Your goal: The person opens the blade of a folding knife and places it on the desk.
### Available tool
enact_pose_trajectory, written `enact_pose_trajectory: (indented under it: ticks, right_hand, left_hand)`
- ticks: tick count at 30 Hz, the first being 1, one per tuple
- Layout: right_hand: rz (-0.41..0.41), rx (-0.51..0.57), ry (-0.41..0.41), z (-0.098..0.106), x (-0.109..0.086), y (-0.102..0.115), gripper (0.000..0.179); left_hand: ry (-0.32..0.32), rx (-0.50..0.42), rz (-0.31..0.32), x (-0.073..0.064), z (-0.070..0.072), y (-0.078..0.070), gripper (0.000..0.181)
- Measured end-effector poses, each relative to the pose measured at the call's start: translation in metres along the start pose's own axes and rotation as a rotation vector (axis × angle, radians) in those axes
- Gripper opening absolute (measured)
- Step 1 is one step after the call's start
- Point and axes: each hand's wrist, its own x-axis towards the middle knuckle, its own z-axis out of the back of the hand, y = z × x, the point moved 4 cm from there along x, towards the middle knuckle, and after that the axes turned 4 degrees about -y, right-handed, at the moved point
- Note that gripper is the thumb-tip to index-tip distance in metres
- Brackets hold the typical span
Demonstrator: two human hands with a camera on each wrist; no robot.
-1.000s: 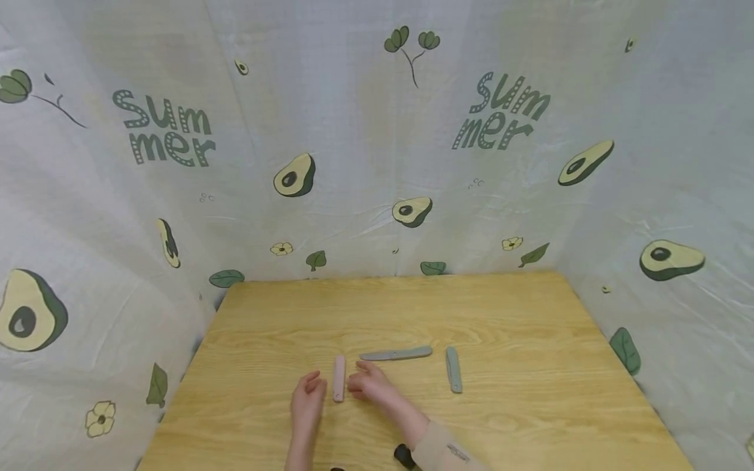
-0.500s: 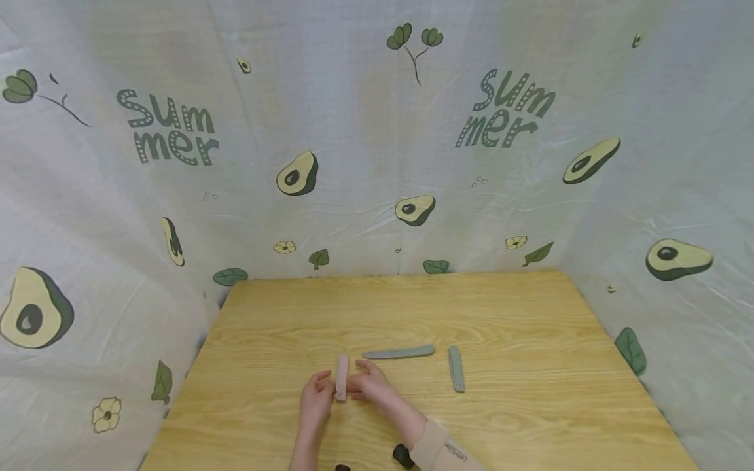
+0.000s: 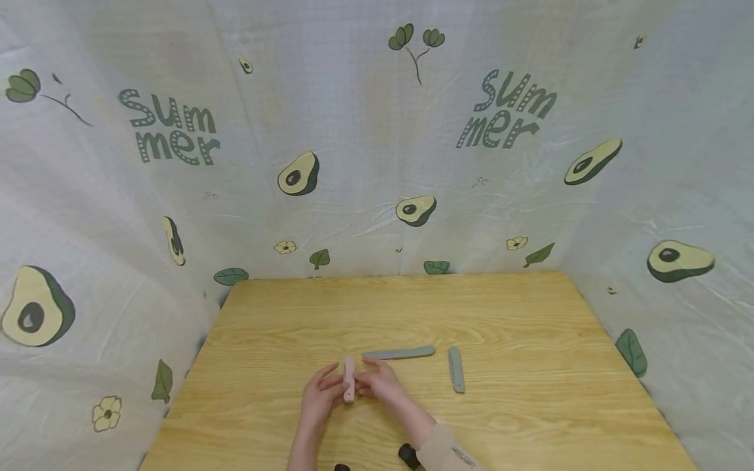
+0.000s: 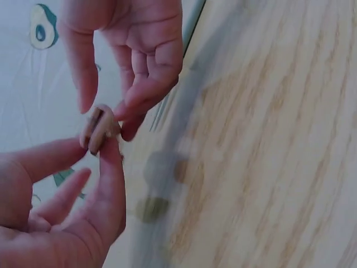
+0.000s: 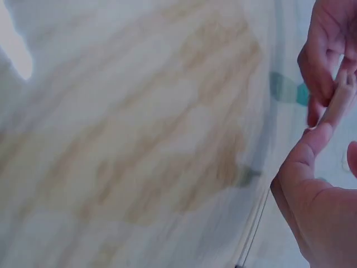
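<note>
A pink folding knife (image 3: 349, 379), folded, stands out between the two hands, raised off the wooden table. My left hand (image 3: 317, 400) pinches it between thumb and finger; in the left wrist view the slotted end of the knife (image 4: 101, 129) faces the camera. On the other side, fingers of my right hand (image 3: 383, 384) hold it with their tips. From the right wrist view, the right hand (image 5: 318, 178) has a fingertip along the knife (image 5: 337, 106), with its thumb spread away. Beyond the hands lies a grey-green folding knife (image 3: 400, 353), blade out.
A second grey-green folding knife (image 3: 456, 370), folded, lies to the right on the wooden table (image 3: 530, 405). A white curtain (image 3: 353, 118) printed with avocados and leaves surrounds the table at the back and sides. Black wrist gear (image 3: 409, 456) shows at the right wrist.
The pink knife lay on the table between the hands. Both hands have closed in on its sides, and it has been lifted and moved slightly right.
</note>
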Motion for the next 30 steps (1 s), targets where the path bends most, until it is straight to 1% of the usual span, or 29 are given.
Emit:
enact_pose_trajectory:
  ticks: [2,4,9,13,16,18,21,24,26,30]
  right_hand:
    - [0.024,-0.017,0.004,0.007,-0.002,0.004,0.063]
    - [0.051,-0.039,0.007,0.014,-0.004,0.01,0.06]
    - [0.1,-0.047,0.027,0.032,-0.011,0.024,0.055]
    - [0.124,-0.052,0.044,0.049,-0.014,0.028,0.053]
    - [0.129,-0.078,0.042,0.062,-0.017,0.029,0.053]
    - [0.135,-0.103,0.034,0.069,-0.02,0.03,0.054]
    - [0.144,-0.131,0.028,0.078,-0.024,0.032,0.054]
    - [0.157,-0.145,0.037,0.083,-0.028,0.034,0.055]
    - [0.162,-0.139,0.044,0.085,-0.029,0.035,0.055]
    - [0.168,-0.131,0.056,0.088,-0.03,0.035,0.056]
  left_hand:
    - [0.064,-0.025,-0.003,0.0,-0.004,-0.002,0.066]
    - [0.114,-0.054,-0.004,-0.001,-0.01,-0.005,0.066]
    - [0.207,-0.078,-0.006,-0.002,-0.03,-0.011,0.066]
    - [0.271,-0.092,-0.01,-0.001,-0.048,-0.012,0.063]
    - [0.272,-0.084,-0.019,-0.001,-0.059,-0.013,0.055]
    - [0.26,-0.08,-0.019,0.0,-0.064,-0.014,0.049]
    - [0.262,-0.073,-0.025,0.0,-0.073,-0.014,0.046]
    - [0.281,-0.089,-0.036,0.0,-0.081,-0.014,0.046]
    - [0.29,-0.083,-0.042,0.0,-0.085,-0.014,0.045]
    - [0.287,-0.067,-0.051,0.0,-0.089,-0.014,0.044]
